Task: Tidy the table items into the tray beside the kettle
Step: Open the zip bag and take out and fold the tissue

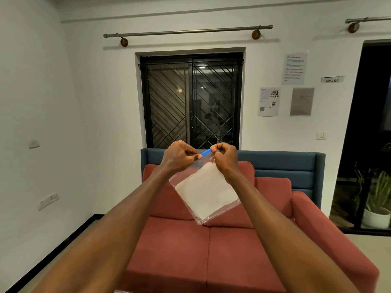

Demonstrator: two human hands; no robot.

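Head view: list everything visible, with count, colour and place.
zip bag: 1, clear with blue seal, white sheet inside, held up over the sofa
sofa: 1, red, below the window
panel: 1, blue, behind the sofa
window: 1, black grille, centre wall
curtain rods: 2, metal, above
papers: 3 sheets plus a label, white, right wall
plant: 1, green, white pot, far right
left hand: pinches the seal
right hand: pinches the seal

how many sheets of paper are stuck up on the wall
3, all on the white wall right of the window: a tall white text sheet uppermost, a white sheet with small pictures lower left, a brownish sheet lower right. The separate "WS 03" label is not counted.
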